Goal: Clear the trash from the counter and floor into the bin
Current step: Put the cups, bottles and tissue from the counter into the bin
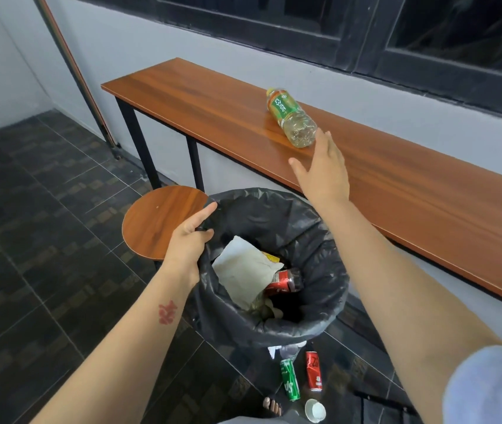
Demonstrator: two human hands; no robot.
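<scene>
A plastic bottle (292, 117) with a green and orange label lies on its side on the long wooden counter (427, 191). My right hand (323, 169) hovers just below its base, fingers spread, holding nothing. My left hand (190, 243) grips the left rim of the black bag lining the bin (314, 319). Inside the bin lie crumpled white paper (243, 267) and a red bottle (285, 280). On the floor below the bin are a green can (290, 379), a red can (314, 371), a white cup (315, 410) and a scrap of white paper (274, 351).
A round wooden stool (158, 221) stands left of the bin, touching the bag. Dark tiled floor (45, 240) spreads to the left. A pole (75, 75) leans in the corner. My foot (272, 405) shows near the cans.
</scene>
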